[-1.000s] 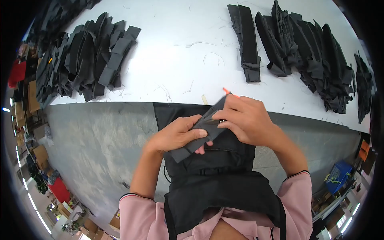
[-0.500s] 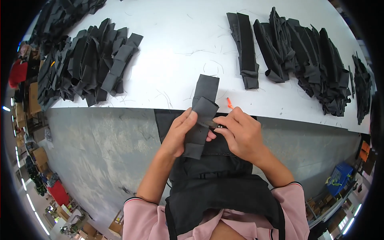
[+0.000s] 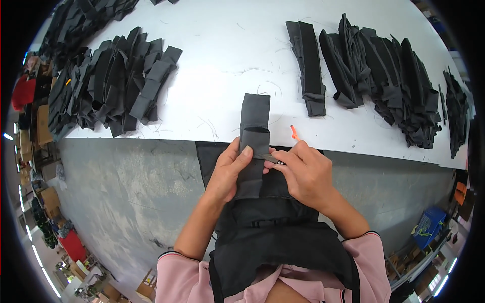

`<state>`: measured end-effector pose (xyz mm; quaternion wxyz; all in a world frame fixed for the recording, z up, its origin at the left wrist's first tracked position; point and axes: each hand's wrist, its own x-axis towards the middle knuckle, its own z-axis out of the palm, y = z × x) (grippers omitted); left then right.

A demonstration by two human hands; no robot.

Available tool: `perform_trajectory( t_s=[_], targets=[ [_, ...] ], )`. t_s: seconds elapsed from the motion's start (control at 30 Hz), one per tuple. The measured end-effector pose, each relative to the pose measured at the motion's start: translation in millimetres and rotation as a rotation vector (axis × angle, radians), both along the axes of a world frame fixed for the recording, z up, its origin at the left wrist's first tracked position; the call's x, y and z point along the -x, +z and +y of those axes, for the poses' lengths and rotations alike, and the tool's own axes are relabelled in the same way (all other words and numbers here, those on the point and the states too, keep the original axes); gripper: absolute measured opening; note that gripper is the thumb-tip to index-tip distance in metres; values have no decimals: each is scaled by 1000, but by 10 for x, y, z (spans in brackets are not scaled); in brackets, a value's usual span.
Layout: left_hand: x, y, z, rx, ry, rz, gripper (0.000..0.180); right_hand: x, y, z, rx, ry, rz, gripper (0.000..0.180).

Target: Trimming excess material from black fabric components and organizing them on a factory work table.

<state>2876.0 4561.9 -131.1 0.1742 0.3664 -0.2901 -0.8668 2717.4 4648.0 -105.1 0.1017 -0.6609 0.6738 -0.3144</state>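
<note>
My left hand (image 3: 230, 169) pinches a folded black fabric strip (image 3: 255, 112), thumb on top and fingertips showing past its right edge. The strip stands lengthwise, its far end over the table edge and a looped fold in its middle. My right hand (image 3: 309, 169) grips a small bladed cutting tool (image 3: 267, 157) between thumb and fingers; its exact kind is partly hidden. Its metal blade lies across the strip's right side, beside my left thumb. Just beyond my right knuckles an orange piece (image 3: 294, 133) sticks out; whether it belongs to the tool I cannot tell.
Heaps of black strips (image 3: 113, 83) lie at the left of the white table (image 3: 222, 81), and more strip bundles (image 3: 399, 88) at the right. Loose threads are scattered about. A black apron (image 3: 273, 237) covers my lap. A blue crate (image 3: 429, 226) stands at the lower right.
The fabric strip has turned more upright, its far end swinging left and its loop flattening. My right hand has shifted slightly right and down, and more of the blade shows against the strip.
</note>
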Motion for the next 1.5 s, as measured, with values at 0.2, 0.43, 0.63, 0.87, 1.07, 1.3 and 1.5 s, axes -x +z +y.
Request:
perform_trajectory(
  t_s=[0.2, 0.43, 0.63, 0.87, 1.07, 1.3, 1.5],
  targets=[
    [-25, -1, 36, 128, 7, 35, 33, 136, -59, 144, -77, -129, -550, 24],
    [5, 1, 131, 167, 14, 120, 39, 84, -98, -9, -31, -185, -513, 25],
    [-13, -33, 189, 203, 45, 95, 39, -12, -77, -87, -3, -253, -424, 23],
    [3, 0, 223, 98, 72, 133, 37, -25, -167, -117, 159, -244, -235, 26],
    [5, 36, 223, -13, 80, 170, 36, 3, -165, -101, 205, -175, 25, 27],
    [-3, -6, 241, 46, 57, 172, 42, 5, -145, -134, 172, -210, -294, 26],
    [-9, -50, 269, 188, 26, 125, 49, 14, -161, -152, 198, -118, -147, 31]
  ],
)
